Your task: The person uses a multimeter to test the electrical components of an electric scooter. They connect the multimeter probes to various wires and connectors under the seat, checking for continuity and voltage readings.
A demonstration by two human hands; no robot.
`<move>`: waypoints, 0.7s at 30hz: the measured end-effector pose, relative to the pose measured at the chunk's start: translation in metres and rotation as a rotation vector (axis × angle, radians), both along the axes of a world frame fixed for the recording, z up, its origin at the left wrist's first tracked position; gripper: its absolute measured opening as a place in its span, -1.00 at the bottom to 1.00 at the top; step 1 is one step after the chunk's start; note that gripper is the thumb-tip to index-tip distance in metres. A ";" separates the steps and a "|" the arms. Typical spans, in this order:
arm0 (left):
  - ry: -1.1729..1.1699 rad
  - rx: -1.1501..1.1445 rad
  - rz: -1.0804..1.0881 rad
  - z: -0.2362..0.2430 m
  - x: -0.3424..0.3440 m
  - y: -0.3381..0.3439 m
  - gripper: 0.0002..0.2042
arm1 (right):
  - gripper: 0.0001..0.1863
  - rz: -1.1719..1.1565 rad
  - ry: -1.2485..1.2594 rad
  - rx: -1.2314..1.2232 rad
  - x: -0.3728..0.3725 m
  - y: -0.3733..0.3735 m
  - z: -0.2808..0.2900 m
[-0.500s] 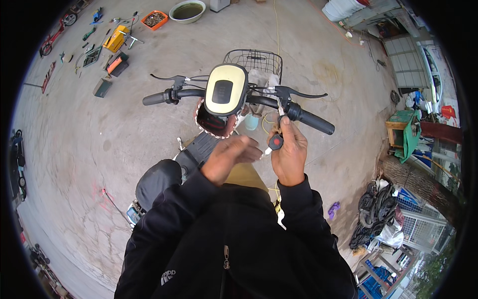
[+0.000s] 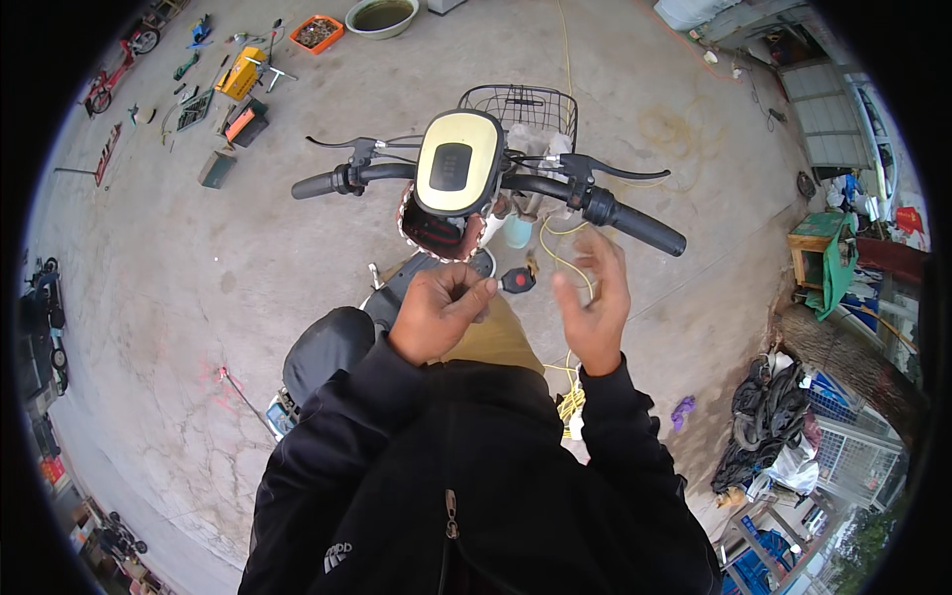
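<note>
Near the middle, my left hand (image 2: 441, 309) is closed, thumb and forefinger pinching the near end of a black key fob (image 2: 517, 281) with a red spot. A small brownish-gold bit (image 2: 534, 266) shows at the fob's far end; what it is I cannot make out. My right hand (image 2: 593, 303) is to the right of the fob, apart from it, fingers spread with nothing in them. Beyond both hands stands an electric scooter's handlebar (image 2: 535, 185), with a cream-rimmed display (image 2: 459, 164), a black right grip (image 2: 650, 227) and a left grip (image 2: 314, 186).
A wire basket (image 2: 526, 107) sits ahead of the handlebar. Yellow cord (image 2: 570, 260) trails over the concrete floor. At the far left are a yellow toolbox (image 2: 241, 74), an orange tray (image 2: 317, 34) and a basin (image 2: 382, 17). Black tubing (image 2: 756, 421) lies heaped at the right.
The key fob has passed from my right hand to my left, which now pinches it. My right hand has opened and drawn away to the right. The view has shifted slightly.
</note>
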State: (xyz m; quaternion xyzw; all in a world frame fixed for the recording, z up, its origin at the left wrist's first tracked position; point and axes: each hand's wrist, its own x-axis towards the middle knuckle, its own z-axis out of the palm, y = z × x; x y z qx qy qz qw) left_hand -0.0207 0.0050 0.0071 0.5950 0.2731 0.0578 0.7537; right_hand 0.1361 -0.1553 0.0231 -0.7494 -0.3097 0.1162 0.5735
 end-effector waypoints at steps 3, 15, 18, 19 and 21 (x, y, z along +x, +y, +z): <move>0.129 0.010 -0.175 0.004 -0.002 0.013 -0.72 | -0.47 0.315 -0.431 -0.191 0.002 -0.011 -0.006; 0.240 -0.005 0.093 -0.004 0.010 0.036 -0.58 | -0.74 0.183 -0.274 -0.019 0.002 0.004 -0.065; 0.090 0.163 0.375 -0.006 0.016 0.070 -0.54 | -0.76 0.089 -0.306 -0.080 0.015 0.012 -0.074; 0.015 0.248 0.372 -0.006 0.021 0.085 -0.55 | -0.76 0.084 -0.373 -0.076 0.018 0.016 -0.076; -0.047 0.338 0.377 -0.008 0.033 0.110 -0.64 | -0.75 0.085 -0.439 -0.071 0.022 0.022 -0.079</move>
